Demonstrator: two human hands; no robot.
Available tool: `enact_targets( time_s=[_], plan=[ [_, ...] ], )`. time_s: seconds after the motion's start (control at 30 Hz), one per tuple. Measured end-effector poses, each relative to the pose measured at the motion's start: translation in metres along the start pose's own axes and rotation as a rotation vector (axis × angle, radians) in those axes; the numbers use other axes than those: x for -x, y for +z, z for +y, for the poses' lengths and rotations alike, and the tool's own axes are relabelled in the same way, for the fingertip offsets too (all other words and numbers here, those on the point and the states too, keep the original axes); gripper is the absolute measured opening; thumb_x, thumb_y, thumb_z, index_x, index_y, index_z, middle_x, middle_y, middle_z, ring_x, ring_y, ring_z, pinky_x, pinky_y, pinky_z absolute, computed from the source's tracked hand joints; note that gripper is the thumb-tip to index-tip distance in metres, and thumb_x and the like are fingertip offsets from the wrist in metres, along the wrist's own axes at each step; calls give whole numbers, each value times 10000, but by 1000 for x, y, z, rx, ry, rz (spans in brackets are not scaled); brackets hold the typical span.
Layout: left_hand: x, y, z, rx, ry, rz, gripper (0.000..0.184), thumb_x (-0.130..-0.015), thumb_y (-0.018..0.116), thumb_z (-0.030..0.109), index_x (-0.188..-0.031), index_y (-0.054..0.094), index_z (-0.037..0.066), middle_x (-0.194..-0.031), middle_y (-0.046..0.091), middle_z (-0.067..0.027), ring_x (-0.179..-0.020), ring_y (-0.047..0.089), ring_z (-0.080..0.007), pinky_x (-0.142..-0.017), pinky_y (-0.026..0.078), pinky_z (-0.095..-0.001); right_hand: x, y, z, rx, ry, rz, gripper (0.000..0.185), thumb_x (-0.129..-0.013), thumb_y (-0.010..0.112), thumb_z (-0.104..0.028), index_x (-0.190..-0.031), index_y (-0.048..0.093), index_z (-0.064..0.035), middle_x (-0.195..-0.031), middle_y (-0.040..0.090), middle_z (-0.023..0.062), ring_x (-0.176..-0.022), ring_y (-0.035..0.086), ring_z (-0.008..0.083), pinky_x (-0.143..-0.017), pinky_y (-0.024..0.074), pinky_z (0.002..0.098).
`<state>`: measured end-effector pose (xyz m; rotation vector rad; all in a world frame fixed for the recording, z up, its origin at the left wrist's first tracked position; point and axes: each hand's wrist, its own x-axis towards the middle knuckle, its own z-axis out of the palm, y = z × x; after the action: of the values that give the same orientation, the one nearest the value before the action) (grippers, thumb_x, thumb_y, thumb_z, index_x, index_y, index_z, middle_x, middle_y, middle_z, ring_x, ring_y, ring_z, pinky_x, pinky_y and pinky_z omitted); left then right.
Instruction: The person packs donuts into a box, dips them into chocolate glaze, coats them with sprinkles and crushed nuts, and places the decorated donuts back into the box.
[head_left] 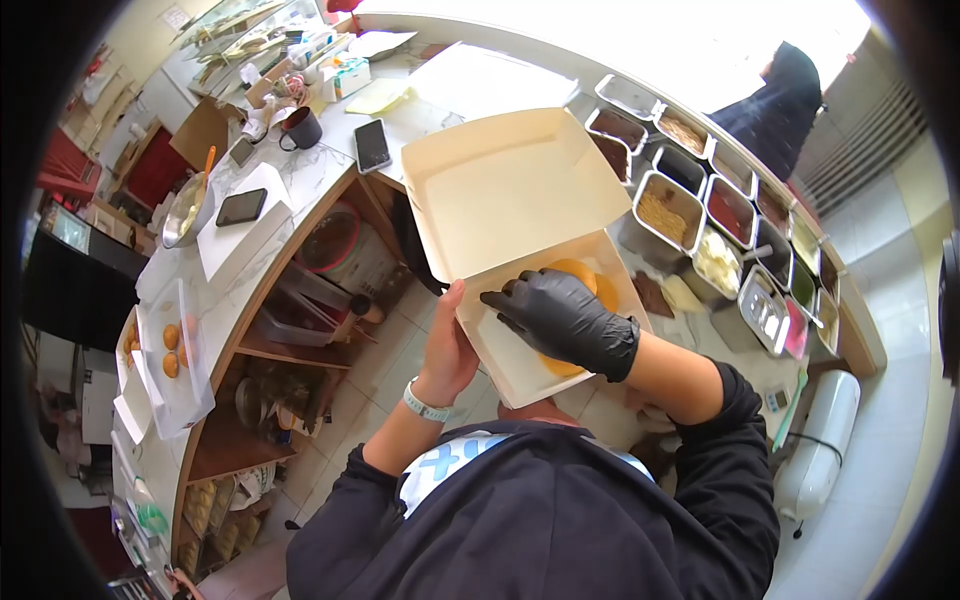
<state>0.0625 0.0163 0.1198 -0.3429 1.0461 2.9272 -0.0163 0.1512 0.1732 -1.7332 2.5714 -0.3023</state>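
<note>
An open cardboard takeaway box (482, 352) is in front of my chest, its lid (515, 190) folded back away from me. My bare left hand (450, 345), with a pale band at the wrist, grips the box's left side. Inside the box lie round, golden-brown pieces that look like pancakes (575, 270). My right hand (565, 315), in a black glove, is in the box over them, fingers bent and drawn together toward the left. Whatever lies in those fingers is hidden beneath the hand.
Metal containers of toppings (665, 212) stand in rows on the counter to the right. A phone (371, 146) and a dark mug (300, 130) lie beyond the box. At left are another phone (242, 207), a mixing bowl (185, 215) and a clear bin (190, 400). A person in dark clothing (775, 110) is beyond the counter.
</note>
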Motion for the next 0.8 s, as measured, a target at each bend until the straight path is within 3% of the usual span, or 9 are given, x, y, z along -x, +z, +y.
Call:
enact_targets(
  time_s=[0.07, 0.17, 0.27, 0.4, 0.47, 0.53, 0.63, 0.7, 0.8],
  plan=[
    [-25, 2, 7, -2, 21, 31, 525, -909, 389, 438, -1199, 487, 12, -1149, 571, -104, -1040, 551, -200, -914, 418, -334, -26, -3, 16, -67, -5, -84, 288, -778, 586, -187, -1052, 606, -102, -751, 609, 108, -669, 611, 270, -607, 486, 386],
    [-57, 8, 17, -9, 44, 68, 503, -906, 396, 419, -1192, 491, 17, -1147, 572, -98, -1033, 553, -204, -911, 418, -337, -54, 5, 45, -109, -63, -39, 119, -722, 562, -154, -787, 614, -70, -662, 590, 84, -559, 587, 253, -521, 467, 366],
    [-91, -13, 18, 95, 22, 63, 456, -898, 407, 362, -1184, 498, 18, -1137, 577, -97, -1031, 553, -205, -908, 420, -336, -73, 24, 66, -24, -51, 191, 117, -692, 562, -149, -718, 592, -39, -634, 569, 105, -550, 581, 252, -513, 456, 358],
    [-116, -38, 43, 119, 1, 147, 426, -847, 430, 279, -1171, 495, 9, -1118, 579, -106, -984, 575, -227, -892, 436, -352, -89, -4, 78, -33, -29, 200, 137, -693, 563, -156, -785, 582, -57, -702, 556, 93, -626, 586, 230, -546, 450, 332],
    [-126, -40, 63, 98, 114, 147, 405, -834, 441, 242, -1148, 494, -9, -1064, 595, -120, -991, 574, -227, -871, 453, -348, -96, -25, 87, -134, 13, 38, 233, -782, 540, -126, -988, 593, -32, -864, 595, 101, -791, 606, 236, -670, 490, 340],
    [-147, -54, 81, 67, 184, 205, 477, -825, 429, 236, -1232, 422, -13, -1173, 526, -156, -1079, 525, -278, -922, 426, -382, -98, -36, 100, -322, -7, 72, 227, -787, 545, -104, -997, 598, -36, -925, 611, 106, -843, 607, 244, -711, 492, 338],
    [-175, -69, 115, 53, 179, 221, 515, -828, 433, 275, -1254, 400, -13, -1200, 506, -154, -1099, 509, -279, -931, 419, -384, -76, -47, 165, -220, 523, 426, 183, -800, 530, -72, -958, 617, -43, -934, 622, 134, -854, 595, 311, -770, 478, 372],
    [-193, -72, 138, -13, 214, 247, 535, -829, 434, 295, -1265, 389, -13, -1207, 501, -154, -1101, 507, -275, -930, 418, -380, -47, -31, 204, -20, 1001, 204, 179, -790, 556, -124, -939, 609, -40, -872, 610, 189, -827, 598, 341, -712, 478, 424],
    [-222, -92, 163, -30, 159, 221, 548, -830, 430, 320, -1257, 398, -21, -1208, 500, -156, -1103, 504, -268, -924, 418, -374, -26, -7, 219, -29, 1232, 83, 190, -770, 590, -141, -921, 614, -28, -853, 620, 196, -828, 606, 348, -722, 480, 425]
  ],
)
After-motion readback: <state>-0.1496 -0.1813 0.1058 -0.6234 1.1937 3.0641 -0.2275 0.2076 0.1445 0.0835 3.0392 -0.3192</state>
